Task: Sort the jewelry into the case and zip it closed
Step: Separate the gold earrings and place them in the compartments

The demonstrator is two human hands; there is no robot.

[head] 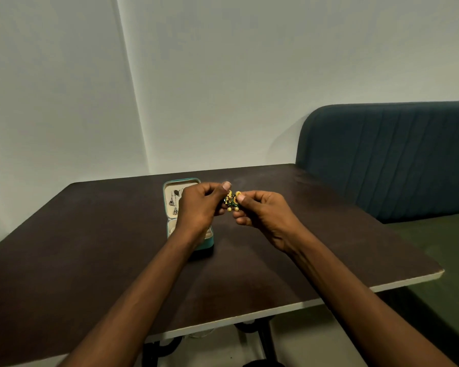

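Observation:
A small teal jewelry case (pixel 208 243) lies open on the dark table, its lid (pixel 170 192) tipped back with silver dangling earrings pinned to the cream lining. My left hand (pixel 199 207) hovers over the case and hides most of its lower tray. Between both hands, above the table, is a pair of green and gold earrings with pearl drops (pixel 231 201). My left hand's thumb and fingers pinch them from the left, and my right hand (pixel 263 215) pinches them from the right.
The dark brown table (pixel 90 247) has a pale edge running along its front and right side. A blue upholstered bench back (pixel 395 160) stands at the right, with a green seat below it. White walls rise behind the table.

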